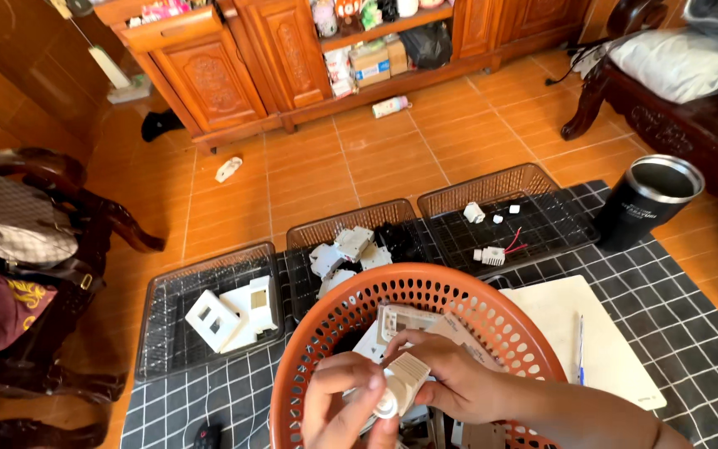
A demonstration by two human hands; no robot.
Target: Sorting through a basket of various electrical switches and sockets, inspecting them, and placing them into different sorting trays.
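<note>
Over an orange plastic basket [351,308] both my hands hold one small white plastic part [400,387] with a ribbed side and a round end. My left hand [338,407] grips it from below at the round end. My right hand [450,378] closes over its upper side. More white plastic parts [396,320] lie inside the basket under my hands.
Three dark mesh trays stand beyond the basket: the left tray [164,333] with white faceplates, the middle tray [317,233] with white and black pieces, the right tray [542,187] with small parts and a red wire. A white board [600,341] with a blue pen and a black tumbler [646,204] are at right.
</note>
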